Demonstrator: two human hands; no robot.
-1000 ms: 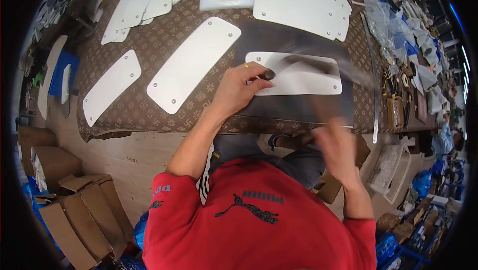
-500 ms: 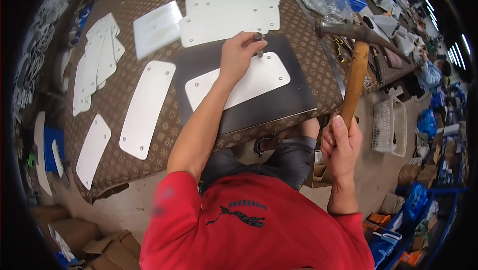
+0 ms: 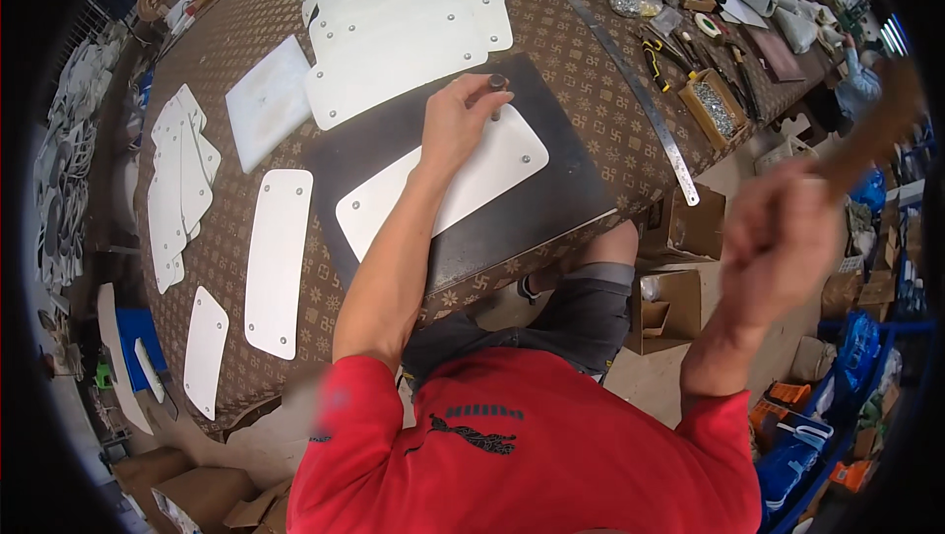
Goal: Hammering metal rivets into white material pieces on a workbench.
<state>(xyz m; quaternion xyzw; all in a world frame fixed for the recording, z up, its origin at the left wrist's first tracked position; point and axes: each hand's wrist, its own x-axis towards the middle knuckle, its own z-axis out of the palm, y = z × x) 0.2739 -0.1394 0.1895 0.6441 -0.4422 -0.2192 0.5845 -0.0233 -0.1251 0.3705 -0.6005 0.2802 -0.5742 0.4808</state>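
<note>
White panel (image 3: 482, 165) on dark mat (image 3: 512, 224), surface's (image 3: 566, 62) near edge: two corners studded, rest unseen. Hands apart: left hand (image 3: 458, 125) pinches punch (image 3: 498, 83) over far corner; right hand (image 3: 783, 239) clamps blurred wooden handle (image 3: 876, 130). Studded stack (image 3: 404, 52) beyond.

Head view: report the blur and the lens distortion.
Head view: right hand and wooden handle smeared, probably by motion; left hand and white panel fairly sharp; same view, table edge bows at left and the corners fall black.
</note>
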